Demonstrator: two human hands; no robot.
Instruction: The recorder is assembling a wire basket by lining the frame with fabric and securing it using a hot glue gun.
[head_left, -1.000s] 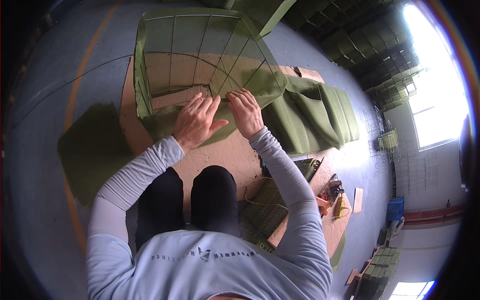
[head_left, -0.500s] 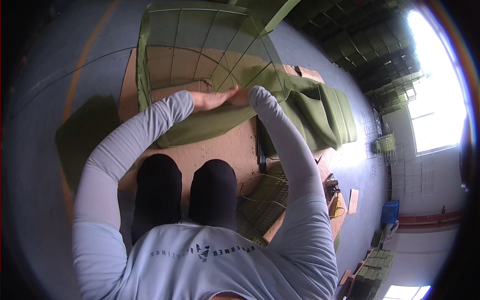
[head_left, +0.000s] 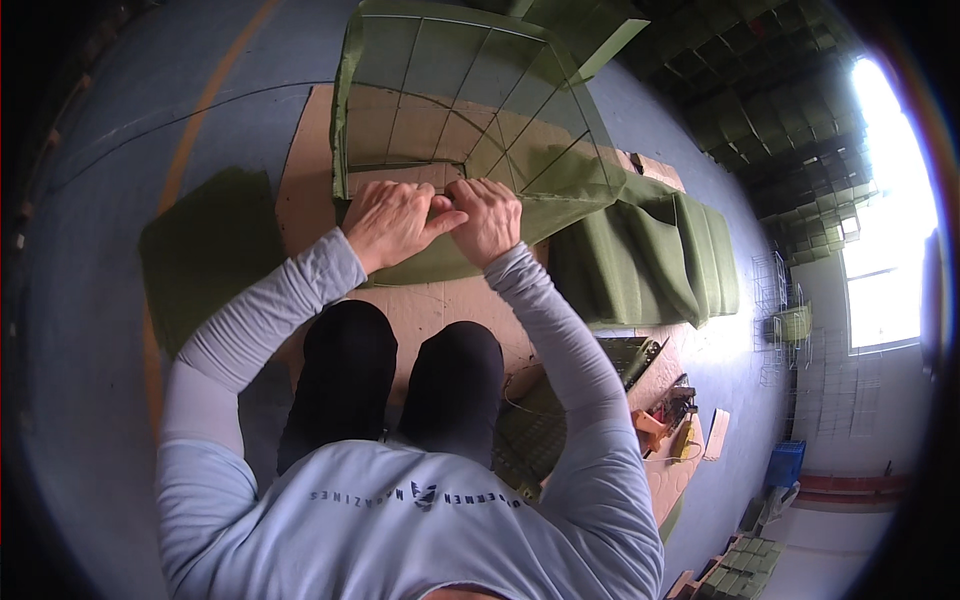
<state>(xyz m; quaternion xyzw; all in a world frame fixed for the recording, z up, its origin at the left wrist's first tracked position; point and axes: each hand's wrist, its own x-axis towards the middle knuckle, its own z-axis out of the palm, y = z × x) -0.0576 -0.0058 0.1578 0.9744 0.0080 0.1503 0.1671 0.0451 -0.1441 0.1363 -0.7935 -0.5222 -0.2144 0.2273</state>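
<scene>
A wire frame (head_left: 466, 72) with green mesh fabric stretched over it stands in front of my knees, its near edge toward me. My left hand (head_left: 390, 222) grips that near edge, fingers curled over the mesh and rim. Close against it, my right hand (head_left: 483, 218) is closed on the same edge, the two thumbs meeting. A loose flap of the green mesh (head_left: 570, 212) runs along the rim to the right and hangs below my hands. What lies under my fingers is hidden.
Cardboard (head_left: 450, 302) covers the floor beneath. Folded green mesh (head_left: 640, 255) lies to the right, a dark green piece (head_left: 208, 250) to the left. Tools (head_left: 660, 425) and a green perforated crate (head_left: 530, 430) sit by my right arm. Green stacks (head_left: 790, 120) and a blue crate (head_left: 786, 463) stand farther right.
My hands have turned from flat, overlapping palms to fists gripping the frame's near edge, now side by side. The whole view has shifted, so the scene sits slightly farther right.
</scene>
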